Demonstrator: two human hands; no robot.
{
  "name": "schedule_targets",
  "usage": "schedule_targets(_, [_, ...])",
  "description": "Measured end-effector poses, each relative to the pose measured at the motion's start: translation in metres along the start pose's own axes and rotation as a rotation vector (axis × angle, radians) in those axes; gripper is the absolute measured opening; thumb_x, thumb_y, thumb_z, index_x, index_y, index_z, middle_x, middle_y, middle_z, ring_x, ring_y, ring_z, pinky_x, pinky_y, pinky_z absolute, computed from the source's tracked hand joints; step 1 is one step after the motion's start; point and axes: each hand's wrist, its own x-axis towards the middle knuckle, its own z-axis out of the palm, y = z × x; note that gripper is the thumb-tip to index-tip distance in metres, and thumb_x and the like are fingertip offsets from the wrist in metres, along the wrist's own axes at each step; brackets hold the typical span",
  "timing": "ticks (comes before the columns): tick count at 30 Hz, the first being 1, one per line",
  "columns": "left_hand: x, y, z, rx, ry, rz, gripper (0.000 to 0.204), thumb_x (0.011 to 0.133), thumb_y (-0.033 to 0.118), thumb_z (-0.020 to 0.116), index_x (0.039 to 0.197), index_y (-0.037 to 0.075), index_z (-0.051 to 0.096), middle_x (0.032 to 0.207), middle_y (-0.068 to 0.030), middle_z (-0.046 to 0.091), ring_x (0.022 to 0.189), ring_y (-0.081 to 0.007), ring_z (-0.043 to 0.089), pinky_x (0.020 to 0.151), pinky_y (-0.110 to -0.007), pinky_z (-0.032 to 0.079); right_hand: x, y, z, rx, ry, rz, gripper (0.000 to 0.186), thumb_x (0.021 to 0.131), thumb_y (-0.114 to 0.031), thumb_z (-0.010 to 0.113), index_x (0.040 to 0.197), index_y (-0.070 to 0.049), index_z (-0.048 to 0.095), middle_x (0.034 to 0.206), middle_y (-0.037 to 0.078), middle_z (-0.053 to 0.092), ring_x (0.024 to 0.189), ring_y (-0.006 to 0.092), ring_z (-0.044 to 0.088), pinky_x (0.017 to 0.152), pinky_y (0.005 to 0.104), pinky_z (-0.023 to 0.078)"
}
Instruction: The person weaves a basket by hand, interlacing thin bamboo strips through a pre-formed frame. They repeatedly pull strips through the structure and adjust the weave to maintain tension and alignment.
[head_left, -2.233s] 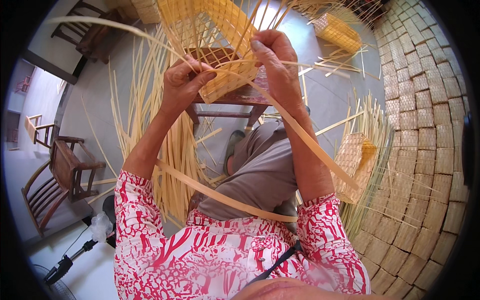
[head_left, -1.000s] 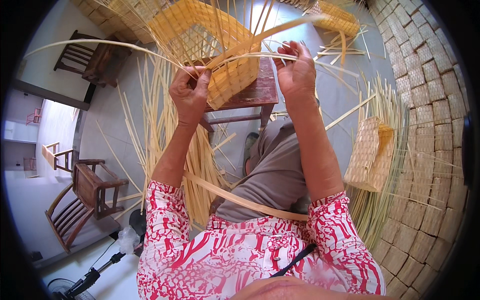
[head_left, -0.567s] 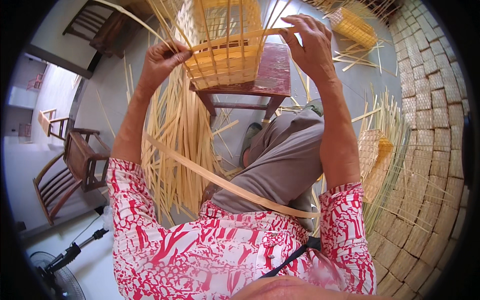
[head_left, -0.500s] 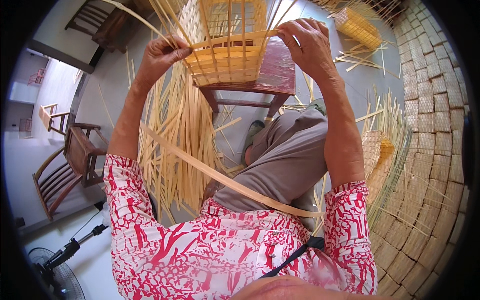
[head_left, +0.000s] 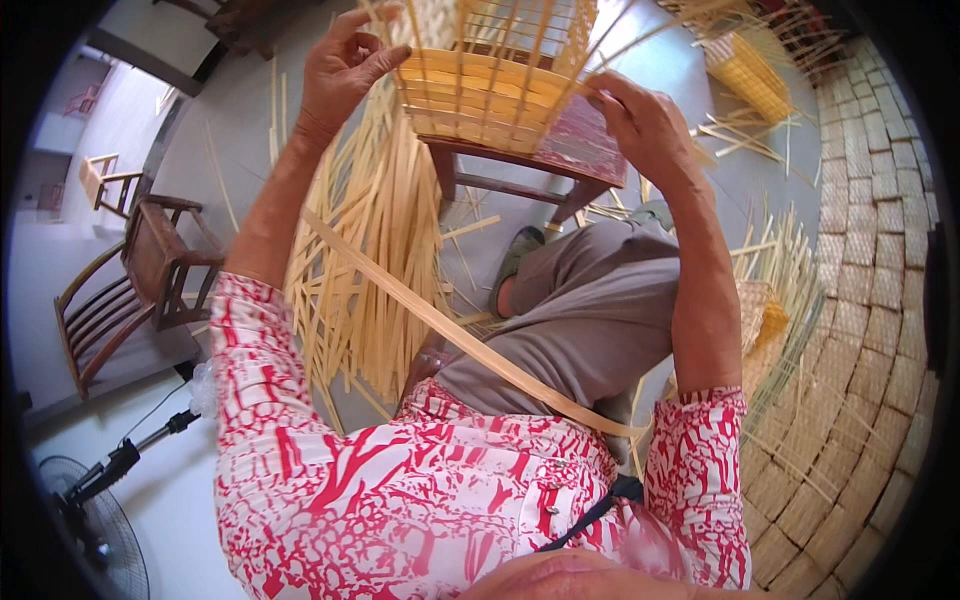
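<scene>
A partly woven basket of yellow strips point(head_left: 480, 100), with long upright strips above its woven front wall, sits on a worn dark-red wooden stool point(head_left: 590, 155). My left hand point(head_left: 345, 80) pinches strips at the basket's upper left corner. At the opposite corner, my right hand point(head_left: 645, 135) has curled fingers on the end of a horizontal strip, partly hidden among the uprights. A wide pale strip point(head_left: 450, 330) runs diagonally across my lap, over my grey trousers.
Loose strips point(head_left: 360, 250) cover the floor at left. Wooden chairs point(head_left: 170, 260) and a fan point(head_left: 90, 530) stand left. Another yellow basket point(head_left: 750, 75) lies behind right; a basket among greenish strips point(head_left: 760, 320) is beside me. Stacked woven pieces point(head_left: 860, 290) fill the far right.
My right hand went from loosely open to curled at the basket's corner, then moved rightward and lower. My left hand rose. The basket turned, now showing its banded wall toward me.
</scene>
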Motion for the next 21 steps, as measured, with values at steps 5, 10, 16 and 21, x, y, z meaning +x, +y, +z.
schedule_targets(5, [-0.052,0.004,0.009,0.083,0.255,0.002,0.023,0.09,0.007,0.076,0.111,0.005,0.068,0.094,0.0023,0.068,0.073,-0.005,0.061,0.065,-0.021,0.05,0.003,-0.003,0.006,0.166,-0.047,0.036,0.021,0.095,-0.019,0.061,0.109,-0.008,0.071,0.079,0.012,0.069,0.069,0.03,0.066,0.066,0.0403,0.051])
schedule_targets(10, [-0.055,0.074,0.059,0.34,-0.201,0.279,0.028,0.091,0.004,0.07,0.12,0.004,0.066,0.1,-0.0057,0.073,0.075,-0.0118,0.067,0.067,-0.027,0.054,0.003,-0.03,0.013,0.199,-0.058,-0.003,0.02,0.094,-0.02,0.06,0.108,-0.012,0.072,0.079,0.015,0.07,0.07,0.031,0.069,0.066,0.0409,0.053])
schedule_targets(16, [-0.013,0.075,0.077,0.611,-0.435,0.393,0.019,0.09,0.005,0.07,0.109,0.002,0.067,0.1,-0.0111,0.072,0.075,-0.0262,0.07,0.065,-0.031,0.054,0.002,-0.046,0.028,0.208,-0.024,-0.008,0.017,0.092,-0.031,0.067,0.103,-0.018,0.071,0.076,0.012,0.07,0.074,0.0343,0.069,0.064,0.0451,0.053])
schedule_targets(21, [0.005,0.083,0.072,0.491,-0.606,0.34,0.008,0.09,0.002,0.065,0.098,0.001,0.066,0.088,-0.0143,0.069,0.074,-0.0313,0.067,0.065,-0.036,0.052,0.0,-0.043,0.035,0.056,0.024,-0.084,0.01,0.09,-0.022,0.066,0.098,-0.015,0.068,0.075,0.011,0.069,0.071,0.0309,0.07,0.062,0.0439,0.053])
